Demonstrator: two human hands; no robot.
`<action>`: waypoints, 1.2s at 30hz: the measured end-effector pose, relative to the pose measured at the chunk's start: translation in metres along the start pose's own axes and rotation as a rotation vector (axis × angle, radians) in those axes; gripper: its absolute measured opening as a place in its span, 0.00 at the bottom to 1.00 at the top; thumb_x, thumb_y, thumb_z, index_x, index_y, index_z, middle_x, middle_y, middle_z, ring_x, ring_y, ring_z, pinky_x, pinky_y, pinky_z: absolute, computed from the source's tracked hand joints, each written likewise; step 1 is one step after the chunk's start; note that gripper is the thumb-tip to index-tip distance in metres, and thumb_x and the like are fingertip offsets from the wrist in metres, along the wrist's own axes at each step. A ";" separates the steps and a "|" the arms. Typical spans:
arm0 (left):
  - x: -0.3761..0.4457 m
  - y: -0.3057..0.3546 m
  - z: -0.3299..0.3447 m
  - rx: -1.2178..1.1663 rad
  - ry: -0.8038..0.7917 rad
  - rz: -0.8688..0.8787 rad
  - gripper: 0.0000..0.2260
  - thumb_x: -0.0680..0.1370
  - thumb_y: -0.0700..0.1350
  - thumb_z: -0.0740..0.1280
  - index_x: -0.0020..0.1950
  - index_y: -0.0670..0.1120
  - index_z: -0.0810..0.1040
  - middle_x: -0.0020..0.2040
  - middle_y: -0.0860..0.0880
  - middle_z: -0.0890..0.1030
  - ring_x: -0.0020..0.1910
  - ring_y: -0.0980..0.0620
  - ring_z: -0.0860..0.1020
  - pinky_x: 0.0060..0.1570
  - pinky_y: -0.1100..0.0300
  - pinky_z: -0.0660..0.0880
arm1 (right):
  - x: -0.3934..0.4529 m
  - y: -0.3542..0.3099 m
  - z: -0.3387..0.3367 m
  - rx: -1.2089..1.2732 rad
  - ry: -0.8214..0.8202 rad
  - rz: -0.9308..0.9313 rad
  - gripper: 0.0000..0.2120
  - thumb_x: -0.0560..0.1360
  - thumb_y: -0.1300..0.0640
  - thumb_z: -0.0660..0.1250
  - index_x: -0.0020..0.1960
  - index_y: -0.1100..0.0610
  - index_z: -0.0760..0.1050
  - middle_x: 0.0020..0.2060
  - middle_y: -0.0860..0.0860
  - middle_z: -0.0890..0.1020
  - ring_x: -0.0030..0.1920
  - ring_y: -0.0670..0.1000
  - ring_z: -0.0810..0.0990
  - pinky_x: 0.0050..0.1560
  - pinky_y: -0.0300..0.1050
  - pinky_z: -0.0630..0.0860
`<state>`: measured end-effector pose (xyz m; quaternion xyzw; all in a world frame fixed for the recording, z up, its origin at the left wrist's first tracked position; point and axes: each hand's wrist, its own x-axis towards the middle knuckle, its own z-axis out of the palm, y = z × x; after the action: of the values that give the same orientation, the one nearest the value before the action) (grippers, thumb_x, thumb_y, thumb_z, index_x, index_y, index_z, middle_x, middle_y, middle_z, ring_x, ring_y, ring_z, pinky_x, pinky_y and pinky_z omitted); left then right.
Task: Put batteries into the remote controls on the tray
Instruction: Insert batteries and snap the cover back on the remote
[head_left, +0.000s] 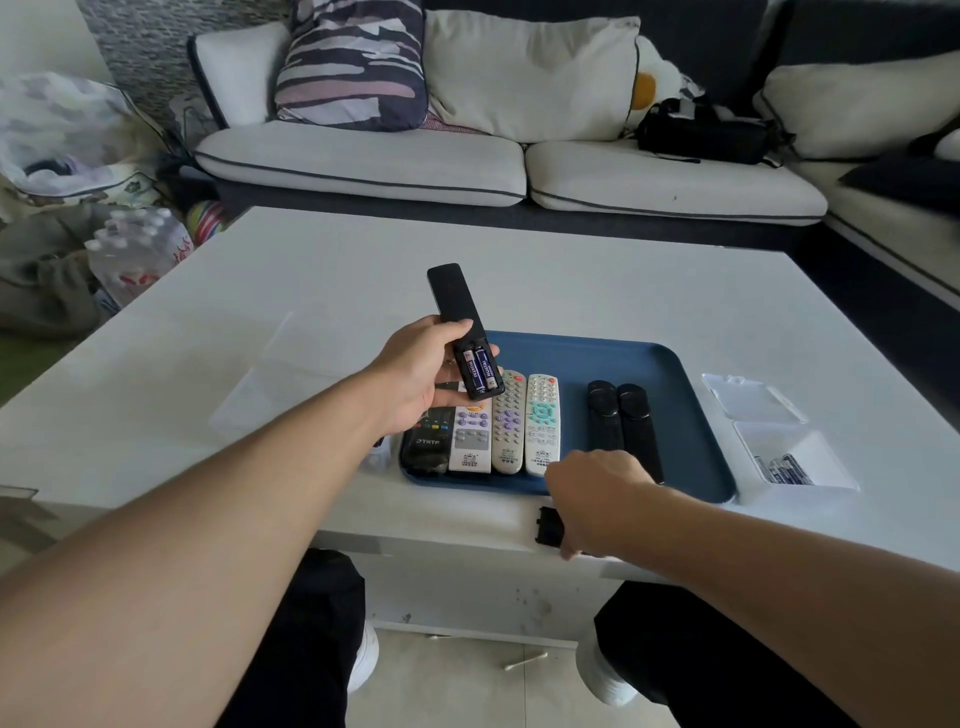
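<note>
Two batteries (480, 370) sit in the open back of the black remote (460, 322) gripped by the left hand (421, 371) above the blue tray (680, 405) — six more remotes lie there. The right hand (592, 493) pinches the black cover (549, 526) at the desk (337, 270) edge. A clear box (789, 457) (right of the tray) holds spare batteries (783, 469).

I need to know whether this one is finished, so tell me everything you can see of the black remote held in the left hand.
The black remote is slim, matte and plastic-looking, held back side up above the blue tray, tilted, its far end pointing away. Its battery bay at the near end is uncovered, with two dark blue batteries lying side by side inside. The left hand holds it around the lower half, thumb along its left edge. A small black cover lies on the table by the right hand.
</note>
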<state>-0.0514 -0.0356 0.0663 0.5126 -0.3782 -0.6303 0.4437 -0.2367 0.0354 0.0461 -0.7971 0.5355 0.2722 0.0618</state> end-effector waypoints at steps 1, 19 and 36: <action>0.000 0.000 0.000 0.004 0.001 -0.001 0.05 0.84 0.43 0.63 0.58 0.45 0.75 0.55 0.40 0.86 0.56 0.38 0.84 0.48 0.42 0.83 | -0.001 -0.001 0.002 0.002 0.009 -0.001 0.17 0.71 0.47 0.78 0.47 0.54 0.72 0.34 0.48 0.72 0.39 0.52 0.76 0.40 0.46 0.74; -0.005 0.000 0.015 -0.125 -0.055 0.052 0.09 0.80 0.35 0.60 0.60 0.40 0.74 0.55 0.34 0.83 0.46 0.41 0.83 0.47 0.45 0.83 | 0.014 0.038 -0.059 0.585 0.614 0.190 0.22 0.69 0.28 0.67 0.56 0.41 0.77 0.47 0.42 0.83 0.47 0.50 0.79 0.36 0.44 0.67; -0.008 -0.003 0.023 -0.050 -0.086 0.151 0.17 0.80 0.30 0.65 0.68 0.37 0.70 0.51 0.40 0.85 0.46 0.45 0.86 0.45 0.52 0.84 | 0.014 0.046 -0.056 0.902 0.528 0.186 0.19 0.69 0.32 0.71 0.52 0.43 0.80 0.41 0.43 0.84 0.39 0.48 0.83 0.42 0.48 0.82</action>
<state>-0.0734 -0.0269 0.0700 0.4437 -0.4186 -0.6257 0.4862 -0.2533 -0.0167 0.0951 -0.6820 0.6651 -0.1908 0.2369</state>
